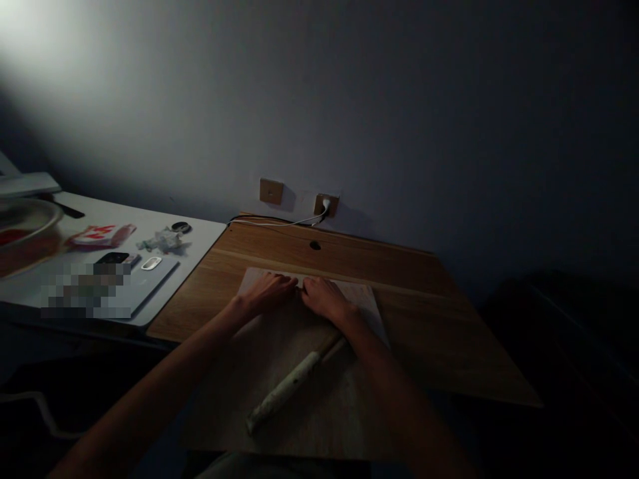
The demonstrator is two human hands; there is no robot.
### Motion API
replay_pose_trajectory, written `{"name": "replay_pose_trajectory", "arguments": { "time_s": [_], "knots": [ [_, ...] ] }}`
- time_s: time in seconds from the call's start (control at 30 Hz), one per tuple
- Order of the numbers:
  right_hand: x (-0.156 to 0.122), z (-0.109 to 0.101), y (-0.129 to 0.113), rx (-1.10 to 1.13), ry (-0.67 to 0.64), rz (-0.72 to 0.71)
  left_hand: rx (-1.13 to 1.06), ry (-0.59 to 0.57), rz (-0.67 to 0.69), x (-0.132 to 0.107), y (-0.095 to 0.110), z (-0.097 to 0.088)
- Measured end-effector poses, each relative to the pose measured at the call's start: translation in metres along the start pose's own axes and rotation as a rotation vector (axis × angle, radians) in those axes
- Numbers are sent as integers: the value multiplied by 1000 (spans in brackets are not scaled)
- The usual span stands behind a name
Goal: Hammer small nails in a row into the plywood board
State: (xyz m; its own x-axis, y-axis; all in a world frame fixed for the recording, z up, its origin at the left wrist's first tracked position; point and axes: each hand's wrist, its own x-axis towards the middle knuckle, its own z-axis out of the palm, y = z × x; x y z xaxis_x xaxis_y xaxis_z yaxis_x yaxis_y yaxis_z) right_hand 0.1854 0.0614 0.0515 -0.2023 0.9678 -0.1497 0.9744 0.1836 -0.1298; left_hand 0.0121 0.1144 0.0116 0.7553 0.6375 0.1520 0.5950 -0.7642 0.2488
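My left hand (273,287) and right hand (322,296) were curled; their grip I could not tell. A long whitish rod (285,391) crossed the pale rectangular board (344,416).

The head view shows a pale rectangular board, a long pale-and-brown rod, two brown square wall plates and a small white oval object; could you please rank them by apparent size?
1. Pale rectangular board
2. Long pale-and-brown rod
3. Left wall plate and right wall plate: too alike to rank
4. Small white oval object
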Motion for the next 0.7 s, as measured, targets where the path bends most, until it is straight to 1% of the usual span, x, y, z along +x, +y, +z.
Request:
{"name": "replay_pose_trajectory", "arguments": {
  "time_s": [0.07, 0.1, 0.13, 0.17, 0.2, 0.23, 0.3, 0.37, 0.43, 0.53, 0.57, 0.63, 0.7],
  "knots": [
    [-1, -2, 0, -28, -3, -29, -116, 92, -84, 3, 2, -2],
    [-1, -3, -1, -41, -2, -38, -230, 157, -153, 5, 4, -3],
    [-2, -4, -1, -50, 1, -45, -391, 229, -235, 7, 6, -3],
    [-2, -4, 0, -57, 3, -50, -598, 286, -323, 9, 7, -4],
    [-2, -4, 0, -62, 8, -54, -836, 316, -404, 11, 9, -4],
    [-2, -4, 0, -66, 13, -59, -1084, 317, -468, 12, 10, -5],
    [-1, -3, 1, -68, 25, -70, -1522, 272, -556, 11, 13, -6],
    [1, -1, 1, -65, 37, -84, -1810, 232, -611, 8, 14, -8],
    [2, 0, 1, -51, 45, -99, -1973, 230, -649, 3, 14, -10],
    [3, -4, 0, -6, 79, -100, -2113, 228, -680, -4, 16, -11],
    [3, -7, -1, 16, 99, -92, -2155, 236, -711, -6, 17, -10],
    [2, -15, -3, 64, 145, -75, -2225, 265, -818, -7, 22, -6],
    [0, -26, -7, 114, 174, -85, -2252, 285, -911, -7, 29, 1]
  ]
}}
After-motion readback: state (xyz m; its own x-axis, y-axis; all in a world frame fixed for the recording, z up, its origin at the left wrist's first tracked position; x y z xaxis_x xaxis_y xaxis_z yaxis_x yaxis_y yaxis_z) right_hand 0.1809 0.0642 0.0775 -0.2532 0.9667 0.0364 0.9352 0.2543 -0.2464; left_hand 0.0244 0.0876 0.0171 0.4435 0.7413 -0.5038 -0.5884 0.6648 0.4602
